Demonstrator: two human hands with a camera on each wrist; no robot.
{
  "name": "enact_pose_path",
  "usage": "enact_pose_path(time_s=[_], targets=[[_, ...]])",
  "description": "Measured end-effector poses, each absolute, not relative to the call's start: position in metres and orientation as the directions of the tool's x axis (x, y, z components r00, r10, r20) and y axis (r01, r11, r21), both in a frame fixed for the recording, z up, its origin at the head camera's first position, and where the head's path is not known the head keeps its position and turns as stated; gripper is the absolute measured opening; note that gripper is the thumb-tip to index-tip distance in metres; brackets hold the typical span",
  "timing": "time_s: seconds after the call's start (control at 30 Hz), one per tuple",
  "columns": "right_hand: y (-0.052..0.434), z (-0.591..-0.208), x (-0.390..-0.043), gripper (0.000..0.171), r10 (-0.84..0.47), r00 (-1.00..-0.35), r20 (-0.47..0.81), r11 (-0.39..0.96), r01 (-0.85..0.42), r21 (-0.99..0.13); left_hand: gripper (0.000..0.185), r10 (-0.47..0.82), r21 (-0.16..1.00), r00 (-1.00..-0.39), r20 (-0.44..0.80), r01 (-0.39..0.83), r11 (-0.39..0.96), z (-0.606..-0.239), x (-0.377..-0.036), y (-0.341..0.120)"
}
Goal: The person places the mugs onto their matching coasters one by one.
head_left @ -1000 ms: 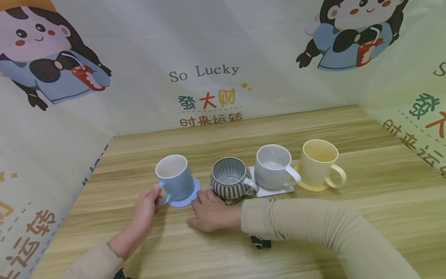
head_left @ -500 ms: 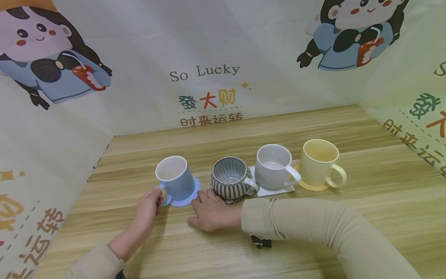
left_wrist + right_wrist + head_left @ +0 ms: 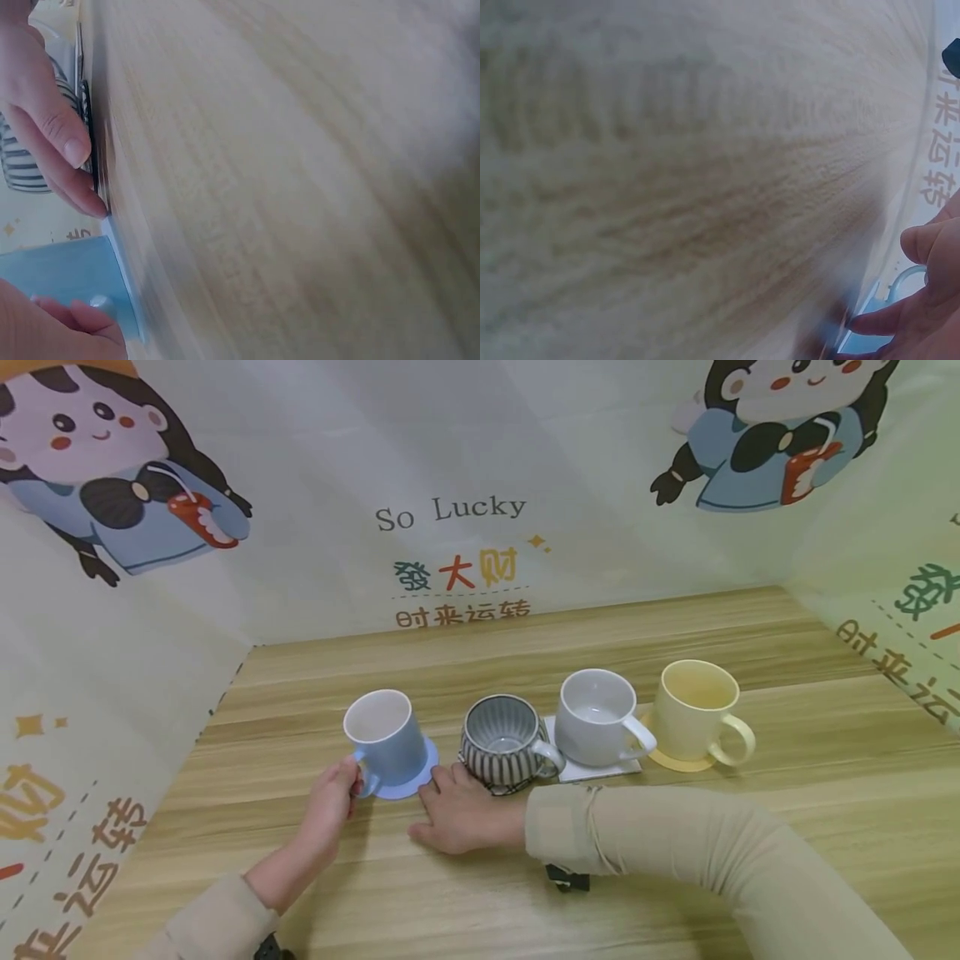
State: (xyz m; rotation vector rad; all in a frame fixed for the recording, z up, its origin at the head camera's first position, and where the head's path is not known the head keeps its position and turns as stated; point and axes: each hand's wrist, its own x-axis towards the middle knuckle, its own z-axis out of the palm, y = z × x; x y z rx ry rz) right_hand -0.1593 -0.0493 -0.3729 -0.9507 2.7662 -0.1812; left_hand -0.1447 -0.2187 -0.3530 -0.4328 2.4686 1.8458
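Two hands are seen low on the wooden table [image 3: 675,860]. The handle of the light blue ceramic mug [image 3: 384,737] is pinched by the left hand [image 3: 330,806]; that mug stands on a round blue coaster [image 3: 420,772], whose near edge is pressed by the flat, straight fingers of the right hand [image 3: 461,814]. Beside them stand a striped grey ribbed cup [image 3: 504,747], a pale grey mug [image 3: 600,717] on a white square coaster [image 3: 600,771], and a yellow mug [image 3: 693,708].

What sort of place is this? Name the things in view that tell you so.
Probably a staged tabletop set, not a home kitchen: a wooden table walled by a printed cartoon backdrop, with four empty mugs lined up on coasters, such as the blue mug.
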Motion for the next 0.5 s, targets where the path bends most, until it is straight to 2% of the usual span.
enact_pose_path(time_s=[0.1, 0.2, 0.33, 0.5], targets=[[-0.048, -0.373, -0.16, 0.062, -0.622, -0.766, -0.162, 0.781, -0.592, -0.202, 0.033, -0.178, 0.922, -0.964, -0.196, -0.243, 0.301, -0.351, -0.146, -0.22], [-0.049, -0.369, -0.16, 0.062, -0.612, -0.769, -0.183, 0.788, -0.575, -0.219, 0.032, -0.14, 0.866, -0.977, -0.158, -0.205, 0.456, -0.348, -0.149, -0.225], [-0.05, -0.365, -0.163, 0.062, -0.611, -0.768, -0.191, 0.785, -0.558, -0.271, 0.03, -0.08, 0.74, -0.996, -0.029, -0.075, 0.668, -0.342, -0.153, -0.235], [-0.046, -0.342, -0.166, 0.057, -0.656, -0.741, -0.143, 0.737, -0.588, -0.334, 0.042, -0.041, 0.662, -0.998, 0.047, 0.001, 0.749, -0.323, -0.158, -0.246]])
